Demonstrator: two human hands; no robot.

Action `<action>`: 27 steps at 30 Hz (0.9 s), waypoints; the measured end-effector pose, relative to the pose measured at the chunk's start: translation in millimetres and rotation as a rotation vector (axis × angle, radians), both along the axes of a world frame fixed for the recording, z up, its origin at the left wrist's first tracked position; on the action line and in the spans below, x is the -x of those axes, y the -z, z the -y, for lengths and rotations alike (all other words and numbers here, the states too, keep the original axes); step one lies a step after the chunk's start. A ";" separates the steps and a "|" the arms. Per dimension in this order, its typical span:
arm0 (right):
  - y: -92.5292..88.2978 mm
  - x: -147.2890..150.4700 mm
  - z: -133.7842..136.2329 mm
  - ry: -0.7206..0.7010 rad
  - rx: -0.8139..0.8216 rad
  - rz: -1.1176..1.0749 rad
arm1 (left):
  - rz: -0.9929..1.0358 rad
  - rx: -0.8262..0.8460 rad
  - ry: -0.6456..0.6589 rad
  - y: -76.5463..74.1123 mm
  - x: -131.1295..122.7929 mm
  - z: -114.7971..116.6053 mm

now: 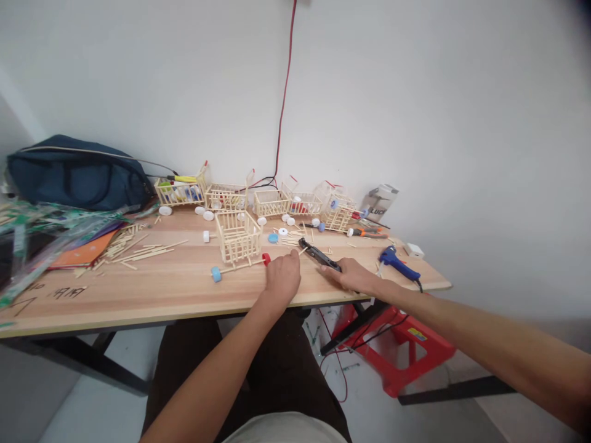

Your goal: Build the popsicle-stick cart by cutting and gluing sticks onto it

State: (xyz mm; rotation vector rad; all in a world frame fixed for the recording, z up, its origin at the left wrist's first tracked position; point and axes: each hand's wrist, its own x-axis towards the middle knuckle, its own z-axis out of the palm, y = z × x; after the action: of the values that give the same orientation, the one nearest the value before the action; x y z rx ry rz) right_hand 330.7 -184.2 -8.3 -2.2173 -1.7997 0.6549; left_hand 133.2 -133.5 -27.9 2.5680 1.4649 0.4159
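Note:
My left hand rests on the wooden table, fingers curled, its tips pinching a thin wooden stick by the jaws of black pliers. My right hand grips the pliers' handles. Just left of my left hand lies a stick axle with a red cap and a light blue cap. Behind it stands a small cart frame of wooden sticks.
Several more stick carts line the wall, with loose bottle caps around them. A blue glue gun lies at the right edge. A dark blue bag, loose sticks and papers are on the left. A red stool stands under the table.

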 end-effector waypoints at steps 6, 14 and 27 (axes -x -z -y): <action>-8.8 -0.1 3.1 -0.056 0.028 0.043 | 0.025 0.009 0.000 0.0 1.1 0.0; -27.3 -15.9 -12.0 0.008 -0.364 0.132 | 0.119 0.024 -0.022 -2.3 5.6 1.9; -8.9 11.7 -130.3 -0.100 -0.593 -0.016 | 0.345 0.084 -0.005 0.6 8.0 4.9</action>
State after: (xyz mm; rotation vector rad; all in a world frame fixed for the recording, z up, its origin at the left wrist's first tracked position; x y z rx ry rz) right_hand 319.0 -53.9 0.6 -1.7296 -1.8037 0.1191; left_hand 125.2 -138.4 -28.5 2.2848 1.3334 0.7391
